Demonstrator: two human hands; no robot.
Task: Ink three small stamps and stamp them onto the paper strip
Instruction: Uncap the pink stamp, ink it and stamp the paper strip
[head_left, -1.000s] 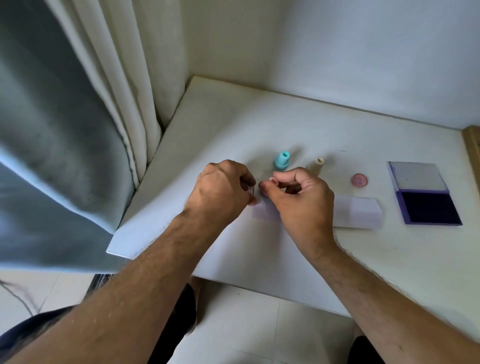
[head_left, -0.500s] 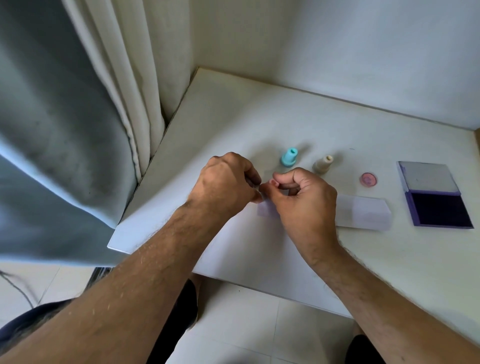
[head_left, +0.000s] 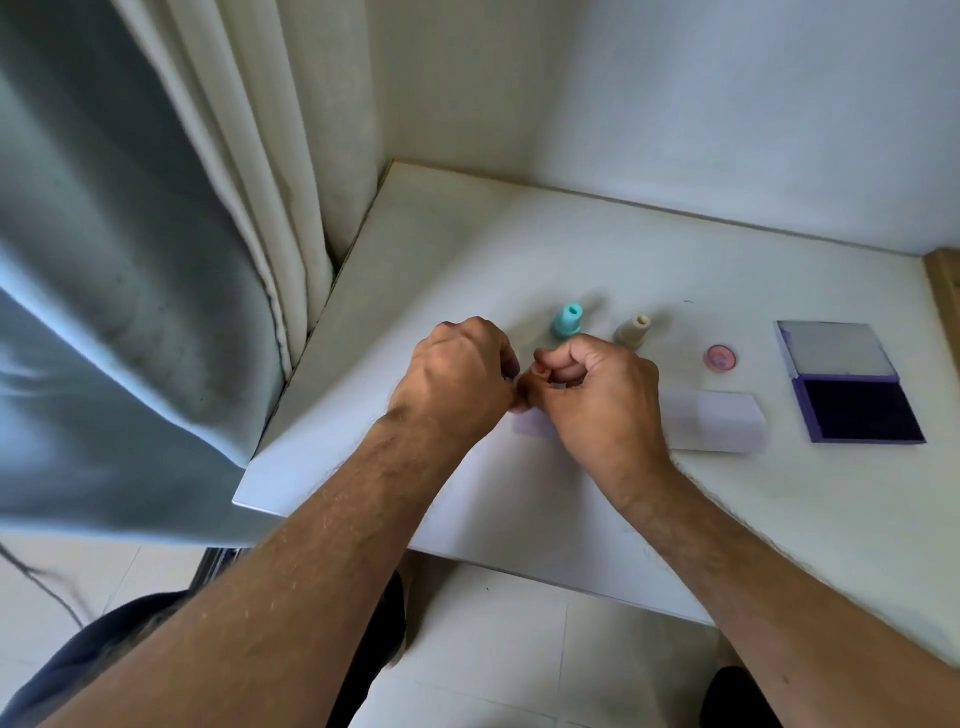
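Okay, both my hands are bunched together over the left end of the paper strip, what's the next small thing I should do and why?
Probably carry whatever your hands are working on to the open ink pad. The left hand and right hand pinch together at something too hidden to identify. The teal stamp and beige stamp stand untouched, and the paper strip shows no prints.

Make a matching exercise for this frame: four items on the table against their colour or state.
Items:
1. left stamp
2. middle stamp
3. round cap
4. ink pad

Descriptions:
A. pink, lying flat
B. purple, lid open
C. teal, upright
D. beige, upright

Pairs: 1-C, 2-D, 3-A, 4-B
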